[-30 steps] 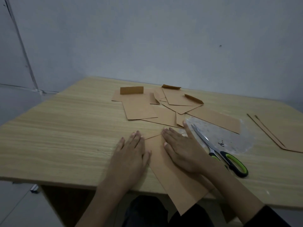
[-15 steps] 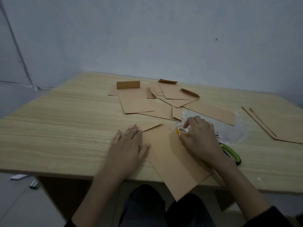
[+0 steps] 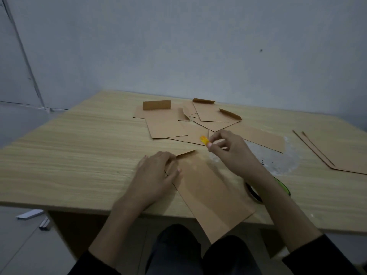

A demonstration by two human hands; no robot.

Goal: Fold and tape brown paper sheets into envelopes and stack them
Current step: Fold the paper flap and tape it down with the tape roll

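A folded brown paper sheet (image 3: 210, 193) lies slanted on the wooden table (image 3: 79, 155), its near end hanging over the front edge. My left hand (image 3: 156, 175) rests on its upper left corner, fingers bent over the edge. Above the sheet's far end my right hand (image 3: 230, 151) is lifted and pinches a small orange-yellow tape roll (image 3: 204, 140) between fingertips. Several folded brown envelopes (image 3: 168, 126) lie scattered at the middle back of the table.
Green-handled scissors (image 3: 282, 188) lie right of the sheet, mostly hidden by my right forearm. A clear plastic sheet (image 3: 282, 161) lies behind them. More brown sheets (image 3: 341, 153) sit at the right edge. A white wall stands behind the table.
My right hand left the sheet, picked up the tape roll beside it and lifted it off the table. My left hand slid right onto the sheet's corner and its fingers bent.
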